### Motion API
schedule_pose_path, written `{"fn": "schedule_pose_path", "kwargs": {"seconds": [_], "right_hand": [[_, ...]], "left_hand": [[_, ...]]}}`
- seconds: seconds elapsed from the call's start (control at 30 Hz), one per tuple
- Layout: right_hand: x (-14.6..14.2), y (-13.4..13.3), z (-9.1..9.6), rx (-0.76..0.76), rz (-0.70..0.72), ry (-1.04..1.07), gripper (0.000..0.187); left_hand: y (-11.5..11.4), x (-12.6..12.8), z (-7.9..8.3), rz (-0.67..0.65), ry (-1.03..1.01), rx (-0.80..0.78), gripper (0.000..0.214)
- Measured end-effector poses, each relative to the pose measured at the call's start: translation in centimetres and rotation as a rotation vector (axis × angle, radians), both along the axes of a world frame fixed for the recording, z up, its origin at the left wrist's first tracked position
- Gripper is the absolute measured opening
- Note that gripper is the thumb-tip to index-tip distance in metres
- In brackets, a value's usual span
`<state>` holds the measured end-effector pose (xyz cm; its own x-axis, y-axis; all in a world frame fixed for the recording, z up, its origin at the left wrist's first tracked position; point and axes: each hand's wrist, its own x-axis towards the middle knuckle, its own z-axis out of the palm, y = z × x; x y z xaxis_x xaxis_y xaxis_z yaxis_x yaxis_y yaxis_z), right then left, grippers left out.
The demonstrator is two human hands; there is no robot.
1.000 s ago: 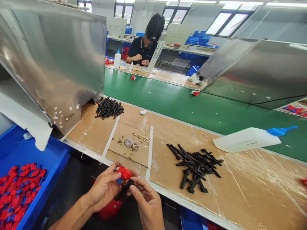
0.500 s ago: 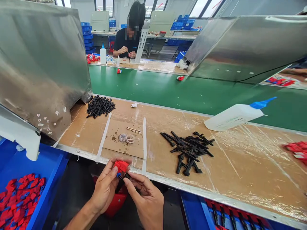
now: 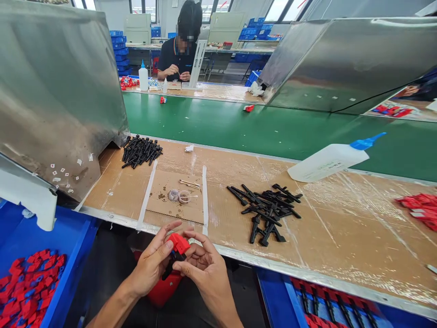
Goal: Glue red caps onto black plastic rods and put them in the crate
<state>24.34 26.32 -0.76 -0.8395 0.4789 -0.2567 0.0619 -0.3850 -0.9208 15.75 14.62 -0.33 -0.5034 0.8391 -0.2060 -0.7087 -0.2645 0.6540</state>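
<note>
My left hand (image 3: 152, 264) and my right hand (image 3: 205, 269) meet just below the near edge of the cardboard-covered bench (image 3: 341, 246). Together they pinch a small red plastic part (image 3: 179, 243) with a thin black stick-like part (image 3: 170, 267) hanging from its underside. Left thumb and fingers wrap the red part from the left. Right fingers curl against it from the right. A loose pile of the same black parts (image 3: 266, 209) lies on the bench about a hand's width to the right.
A second pile of black parts (image 3: 140, 151) lies at the back left. A white squeeze bottle with blue nozzle (image 3: 331, 157) lies by the green conveyor belt (image 3: 273, 130). Blue bins hold red parts (image 3: 27, 287) and assembled pieces (image 3: 327, 310). Another person works across the belt.
The red part has turned in my hands and sits a little lower and further right. My right fingers have closed round it more. The view has drifted slightly.
</note>
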Motion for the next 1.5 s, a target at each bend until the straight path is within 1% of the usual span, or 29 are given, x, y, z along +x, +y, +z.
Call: {"fn": "schedule_pose_path", "kwargs": {"seconds": [0.07, 0.1, 0.17, 0.23, 0.3, 0.4, 0.5, 0.57, 0.67, 0.73, 0.83, 0.93, 1.03, 1.1, 1.23, 1.33, 1.43, 1.47, 1.5], "right_hand": [[0.2, 0.6, 0.0, 0.032, 0.045, -0.025, 0.07], [0.3, 0.8, 0.1, 0.044, 0.084, -0.036, 0.071], [0.6, 1.2, 0.2, 0.053, 0.165, -0.048, 0.066], [0.9, 1.3, 0.4, 0.048, 0.208, -0.037, 0.058], [1.2, 1.4, 0.4, 0.072, 0.198, -0.016, 0.051], [1.7, 1.6, 0.1, 0.145, 0.134, -0.002, 0.042], [2.0, 2.0, -0.1, 0.135, 0.012, 0.007, 0.045], [1.9, 2.2, 0.0, 0.112, -0.025, 0.016, 0.047], [1.7, 2.0, 0.1, 0.119, -0.013, 0.034, 0.044], [1.5, 1.8, 0.0, 0.128, -0.045, 0.045, 0.045], [1.6, 1.7, -0.6, 0.146, -0.083, 0.049, 0.055], [1.9, 1.6, -1.3, 0.087, -0.022, 0.053, 0.059], [2.1, 1.6, -1.5, 0.036, 0.013, 0.075, 0.056], [2.2, 1.5, -1.5, 0.061, 0.014, 0.087, 0.052], [2.5, 1.3, -1.8, 0.206, -0.018, 0.127, 0.04], [2.7, 1.2, -2.3, 0.246, -0.055, 0.13, 0.041], [2.7, 1.3, -2.8, 0.217, -0.058, 0.1, 0.047], [2.6, 1.4, -2.8, 0.203, -0.051, 0.103, 0.05], [2.5, 1.4, -2.8, 0.185, -0.044, 0.108, 0.052]], "left_hand": [[-0.2, -0.3, 0.0, -0.055, 0.038, 0.038, 0.046], [-0.3, -0.4, 0.1, -0.091, 0.064, 0.049, 0.049], [-0.5, -0.7, 0.5, -0.156, 0.137, 0.045, 0.054], [-0.5, -0.7, 1.0, -0.195, 0.224, 0.013, 0.056], [-0.6, -0.7, 1.3, -0.217, 0.307, -0.043, 0.056], [-1.1, -0.3, 1.4, -0.213, 0.465, -0.205, 0.05], [-1.7, 0.1, 1.1, -0.219, 0.678, -0.362, 0.048], [-1.9, 0.3, 1.0, -0.223, 0.79, -0.399, 0.054], [-1.5, 0.3, 1.2, -0.224, 0.864, -0.404, 0.056], [-1.3, 0.4, 1.2, -0.24, 0.876, -0.409, 0.052], [-1.4, 0.7, 0.8, -0.236, 0.858, -0.42, 0.05], [-1.8, 1.0, 0.2, -0.194, 0.827, -0.402, 0.052], [-1.8, 1.1, -0.1, -0.174, 0.832, -0.394, 0.053], [-1.7, 1.1, 0.0, -0.17, 0.857, -0.417, 0.051], [-1.7, 1.2, 0.4, -0.162, 0.921, -0.444, 0.044], [-1.9, 1.3, 0.4, -0.137, 0.934, -0.419, 0.044], [-1.7, 1.5, -0.1, -0.086, 0.854, -0.404, 0.042], [-1.5, 1.7, -0.5, -0.075, 0.77, -0.378, 0.039], [-1.2, 1.8, -0.9, -0.078, 0.642, -0.323, 0.034]]}}
